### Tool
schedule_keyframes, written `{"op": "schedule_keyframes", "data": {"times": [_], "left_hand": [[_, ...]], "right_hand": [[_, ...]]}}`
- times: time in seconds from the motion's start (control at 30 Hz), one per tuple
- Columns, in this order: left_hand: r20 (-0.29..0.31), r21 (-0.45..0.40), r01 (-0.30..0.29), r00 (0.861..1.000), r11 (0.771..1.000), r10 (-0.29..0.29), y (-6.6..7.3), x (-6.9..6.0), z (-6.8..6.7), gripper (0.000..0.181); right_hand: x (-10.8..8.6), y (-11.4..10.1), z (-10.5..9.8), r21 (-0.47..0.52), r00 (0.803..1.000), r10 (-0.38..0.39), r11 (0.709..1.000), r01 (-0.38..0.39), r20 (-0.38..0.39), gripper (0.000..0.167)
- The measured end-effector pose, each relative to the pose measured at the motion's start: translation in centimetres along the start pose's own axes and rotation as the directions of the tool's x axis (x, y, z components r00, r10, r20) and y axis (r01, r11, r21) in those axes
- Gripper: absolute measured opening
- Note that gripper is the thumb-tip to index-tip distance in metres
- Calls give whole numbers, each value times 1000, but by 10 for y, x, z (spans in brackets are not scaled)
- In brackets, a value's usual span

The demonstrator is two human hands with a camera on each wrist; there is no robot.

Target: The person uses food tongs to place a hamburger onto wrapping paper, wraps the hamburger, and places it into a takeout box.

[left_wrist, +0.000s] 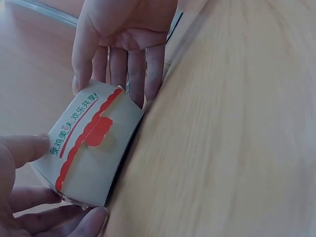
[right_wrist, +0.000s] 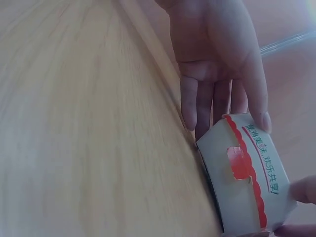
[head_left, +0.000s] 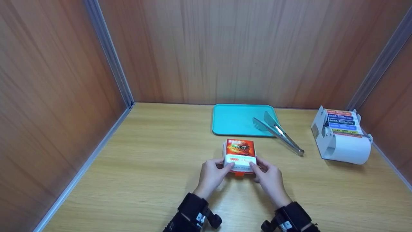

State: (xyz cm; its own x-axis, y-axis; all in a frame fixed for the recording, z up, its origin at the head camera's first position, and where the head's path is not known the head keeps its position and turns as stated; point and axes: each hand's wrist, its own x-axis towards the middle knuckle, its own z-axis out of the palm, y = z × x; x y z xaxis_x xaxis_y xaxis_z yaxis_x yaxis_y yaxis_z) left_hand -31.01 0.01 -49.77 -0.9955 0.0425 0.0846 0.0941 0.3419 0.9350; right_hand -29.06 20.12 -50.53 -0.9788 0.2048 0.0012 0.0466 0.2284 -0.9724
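Observation:
A small cardboard burger box with a red-and-orange burger picture on its lid stands at the middle of the table. My left hand grips its left side, thumb on the top near the front and fingers against the side. On the opposite side my right hand holds it the same way. The lid lies down over the base. In the left wrist view the box's white front shows a red scalloped band and a red tab. The inside of the box is hidden.
Behind the box lies a turquoise tray against the back wall. Metal tongs rest with their tips on the tray and their handle end on the table. A white roll dispenser with coloured labels stands at the right. Wooden panels enclose the table.

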Motion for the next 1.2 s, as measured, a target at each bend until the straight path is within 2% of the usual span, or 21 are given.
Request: {"op": "schedule_keyframes", "data": {"times": [0.13,0.4,0.63,0.73,0.83,1.03,1.1,1.2], "left_hand": [[3,-16,0,1000,1000,0,1,0,1,44],[-23,-51,79,997,996,-80,3,1,2,50],[-21,-64,65,998,996,-66,2,1,3,42],[-37,-57,38,999,998,-40,0,3,4,38],[-64,-70,41,997,997,-45,-1,5,4,36],[-91,-116,69,993,991,-79,-3,6,3,48],[-87,-122,83,992,989,-93,-3,5,4,51],[-61,-133,112,991,985,-121,-2,5,4,48]], "right_hand": [[-1,0,0,-23,1000,-20,1000,20,-9,52],[0,-1,-2,-21,1000,31,999,-31,6,54],[-2,-1,-2,-27,1000,-2,1000,2,4,52],[-1,-1,-2,-28,1000,-7,1000,7,-3,52],[-1,-1,-1,-23,1000,10,1000,-10,-5,52],[1,1,-1,-17,1000,-13,1000,13,-4,52],[2,1,-1,10,1000,-17,1000,17,-4,52],[1,0,-2,112,1000,23,993,-24,17,52]]}}
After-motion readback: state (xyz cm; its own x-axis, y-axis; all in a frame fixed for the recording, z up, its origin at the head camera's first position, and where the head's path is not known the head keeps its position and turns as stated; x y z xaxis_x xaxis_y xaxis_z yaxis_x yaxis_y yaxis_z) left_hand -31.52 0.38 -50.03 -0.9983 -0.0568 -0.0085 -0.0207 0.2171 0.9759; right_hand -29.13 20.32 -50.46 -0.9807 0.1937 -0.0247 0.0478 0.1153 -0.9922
